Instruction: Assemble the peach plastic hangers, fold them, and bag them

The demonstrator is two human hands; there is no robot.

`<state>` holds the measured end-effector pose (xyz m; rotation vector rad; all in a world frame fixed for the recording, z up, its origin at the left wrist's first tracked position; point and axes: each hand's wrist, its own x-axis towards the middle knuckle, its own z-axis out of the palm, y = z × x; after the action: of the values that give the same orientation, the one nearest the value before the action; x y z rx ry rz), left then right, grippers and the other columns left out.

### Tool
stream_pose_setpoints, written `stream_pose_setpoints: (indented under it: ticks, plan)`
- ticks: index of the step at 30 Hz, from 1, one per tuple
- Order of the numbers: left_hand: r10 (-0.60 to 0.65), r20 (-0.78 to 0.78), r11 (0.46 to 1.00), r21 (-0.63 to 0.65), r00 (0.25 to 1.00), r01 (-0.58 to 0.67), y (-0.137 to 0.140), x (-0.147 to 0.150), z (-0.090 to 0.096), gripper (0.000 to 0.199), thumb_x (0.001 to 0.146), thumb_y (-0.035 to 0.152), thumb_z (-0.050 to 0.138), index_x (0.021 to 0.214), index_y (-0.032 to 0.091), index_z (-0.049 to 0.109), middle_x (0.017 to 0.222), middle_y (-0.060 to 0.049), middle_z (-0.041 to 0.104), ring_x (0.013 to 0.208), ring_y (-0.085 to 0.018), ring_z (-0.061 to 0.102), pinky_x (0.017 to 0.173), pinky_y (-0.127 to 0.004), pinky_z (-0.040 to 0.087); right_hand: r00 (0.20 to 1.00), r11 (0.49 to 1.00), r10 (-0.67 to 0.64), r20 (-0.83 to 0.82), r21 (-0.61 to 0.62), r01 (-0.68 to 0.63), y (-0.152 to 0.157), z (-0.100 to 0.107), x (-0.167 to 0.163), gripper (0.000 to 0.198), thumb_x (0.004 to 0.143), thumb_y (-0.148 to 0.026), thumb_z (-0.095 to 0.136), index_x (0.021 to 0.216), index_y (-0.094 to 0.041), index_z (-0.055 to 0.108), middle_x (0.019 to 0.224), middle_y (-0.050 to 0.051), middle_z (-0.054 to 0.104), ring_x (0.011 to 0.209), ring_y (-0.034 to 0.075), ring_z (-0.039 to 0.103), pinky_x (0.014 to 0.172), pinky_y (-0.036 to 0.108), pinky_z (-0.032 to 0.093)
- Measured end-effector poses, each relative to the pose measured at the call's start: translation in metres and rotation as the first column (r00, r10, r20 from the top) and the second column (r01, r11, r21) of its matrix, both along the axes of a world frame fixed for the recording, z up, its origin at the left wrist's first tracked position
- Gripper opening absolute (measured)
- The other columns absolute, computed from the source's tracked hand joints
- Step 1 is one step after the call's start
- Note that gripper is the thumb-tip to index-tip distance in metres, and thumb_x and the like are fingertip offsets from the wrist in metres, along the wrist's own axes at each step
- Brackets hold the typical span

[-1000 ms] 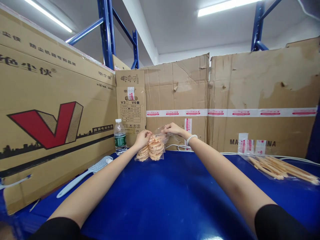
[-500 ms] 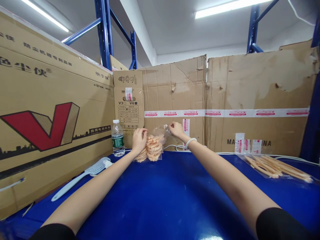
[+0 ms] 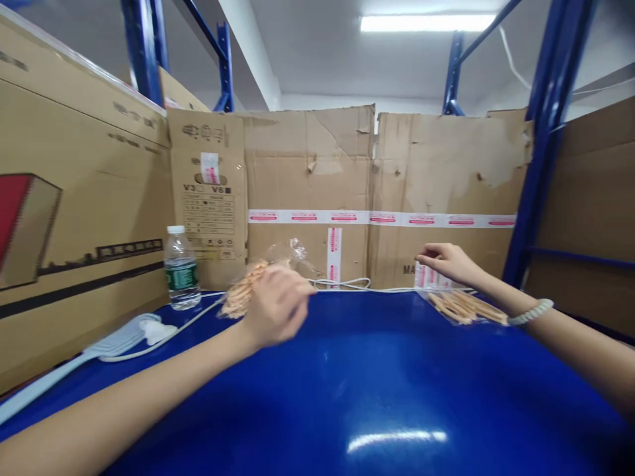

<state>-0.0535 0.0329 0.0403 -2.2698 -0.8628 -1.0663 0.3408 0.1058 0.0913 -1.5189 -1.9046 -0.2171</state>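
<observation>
My left hand (image 3: 278,305) is blurred, its fingers loosely bent and apart, with nothing seen in it. Just behind it, a clear plastic bag of pale orange wavy pieces (image 3: 243,289) leans near the cardboard; the hand covers part of it. My right hand (image 3: 449,262), with a beaded bracelet (image 3: 532,312) on the wrist, is at the upper taped end of a clear bag of light brown sticks (image 3: 464,307). Its fingers are slightly bent and parted from the thumb. Whether the fingertips touch that bag is unclear.
A water bottle (image 3: 181,270) and a light blue hairbrush (image 3: 106,345) are on the left of the blue table (image 3: 322,390). White cable (image 3: 347,284) runs along the back. Cardboard panels (image 3: 307,172) wall the back and left; a blue rack post (image 3: 550,119) rises at right.
My right hand has let go of the top of the orange pieces' bag and moved right to the bag of sticks. My left hand has come off the bag, nearer. The view has turned right.
</observation>
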Motion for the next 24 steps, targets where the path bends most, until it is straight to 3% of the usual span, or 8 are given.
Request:
stream_pose_setpoints:
  ticks: [2, 5, 8, 10, 13, 17, 21, 24]
  plan:
    - [-0.191, -0.330, 0.979, -0.128, 0.925, 0.157, -0.004, 0.046, -0.004, 0.028, 0.083, 0.025, 0.046, 0.106, 0.027, 0.062, 0.099, -0.006, 0.066, 0.097, -0.023, 0.058, 0.096, -0.041, 0.038, 0.995, 0.993, -0.094, -0.024, -0.077, 0.092, 0.001, -0.008, 0.047, 0.020, 0.079, -0.033, 0.054, 0.074, -0.020, 0.068, 0.078, 0.007, 0.071, 0.074, 0.020, 0.064, 0.067, 0.027, 0.045]
    - [-0.286, -0.526, 0.958, -0.167, 0.801, 0.232, 0.008, 0.124, -0.012, 0.025, 0.086, 0.029, 0.049, 0.105, 0.020, 0.061, 0.099, -0.011, 0.064, 0.098, -0.026, 0.057, 0.089, -0.041, 0.042, 0.965, 0.951, -0.261, -0.037, -0.178, 0.251, 0.002, -0.026, 0.095, 0.021, 0.080, -0.026, 0.052, 0.080, -0.017, 0.071, 0.086, 0.009, 0.073, 0.082, 0.021, 0.066, 0.070, 0.027, 0.047]
    - [-0.346, -0.499, 0.923, -0.334, 0.795, 0.192, 0.034, 0.199, -0.022, 0.033, 0.089, 0.037, 0.045, 0.113, 0.018, 0.058, 0.113, -0.012, 0.061, 0.106, -0.028, 0.056, 0.091, -0.042, 0.044, 0.942, 0.919, -0.336, -0.015, -0.222, 0.325, 0.003, -0.047, 0.117, 0.023, 0.078, -0.020, 0.053, 0.087, -0.014, 0.072, 0.094, 0.013, 0.073, 0.089, 0.024, 0.067, 0.075, 0.028, 0.048]
    - [-0.378, -0.380, 0.836, -0.531, 0.844, 0.135, 0.050, 0.243, -0.028, 0.045, 0.088, 0.042, 0.045, 0.125, 0.017, 0.051, 0.131, -0.015, 0.053, 0.119, -0.031, 0.049, 0.098, -0.046, 0.041, 0.938, 0.907, -0.348, 0.009, -0.250, 0.339, 0.005, -0.058, 0.122, 0.025, 0.078, -0.020, 0.055, 0.094, -0.012, 0.072, 0.098, 0.015, 0.072, 0.092, 0.025, 0.067, 0.077, 0.028, 0.048]
    - [-0.370, -0.319, 0.793, -0.597, 0.873, 0.118, 0.067, 0.292, -0.038, 0.065, 0.089, 0.053, 0.037, 0.140, 0.013, 0.034, 0.149, -0.016, 0.032, 0.135, -0.034, 0.030, 0.104, -0.049, 0.036, 0.949, 0.901, -0.313, 0.043, -0.302, 0.311, 0.007, -0.069, 0.122, 0.027, 0.078, -0.019, 0.058, 0.100, -0.014, 0.072, 0.104, 0.014, 0.071, 0.094, 0.023, 0.067, 0.080, 0.026, 0.048]
    - [-0.389, -0.304, 0.747, -0.656, 0.870, 0.104, 0.074, 0.323, -0.049, 0.075, 0.086, 0.064, 0.031, 0.145, 0.019, 0.027, 0.156, -0.011, 0.017, 0.141, -0.035, 0.018, 0.107, -0.057, 0.029, 0.977, 0.892, -0.203, 0.060, -0.401, 0.210, 0.007, -0.072, 0.114, 0.024, 0.078, -0.018, 0.059, 0.098, -0.019, 0.072, 0.105, 0.009, 0.072, 0.093, 0.020, 0.067, 0.079, 0.022, 0.049]
    - [-0.379, -0.299, 0.746, -0.658, 0.876, 0.098, 0.075, 0.322, -0.049, 0.069, 0.085, 0.060, 0.037, 0.140, 0.019, 0.036, 0.151, -0.013, 0.031, 0.137, -0.035, 0.028, 0.106, -0.055, 0.032, 0.993, 0.869, -0.108, 0.046, -0.480, 0.117, 0.001, -0.066, 0.106, 0.028, 0.078, -0.016, 0.059, 0.103, -0.021, 0.071, 0.109, 0.008, 0.071, 0.097, 0.020, 0.066, 0.081, 0.022, 0.049]
    - [-0.372, -0.298, 0.755, -0.647, 0.879, 0.100, 0.070, 0.304, -0.045, 0.066, 0.085, 0.058, 0.039, 0.134, 0.014, 0.044, 0.144, -0.016, 0.041, 0.132, -0.035, 0.036, 0.103, -0.050, 0.037, 0.997, 0.826, -0.066, 0.036, -0.558, 0.075, -0.008, -0.058, 0.096, 0.027, 0.080, -0.020, 0.057, 0.104, -0.019, 0.070, 0.101, 0.009, 0.072, 0.087, 0.021, 0.067, 0.072, 0.025, 0.052]
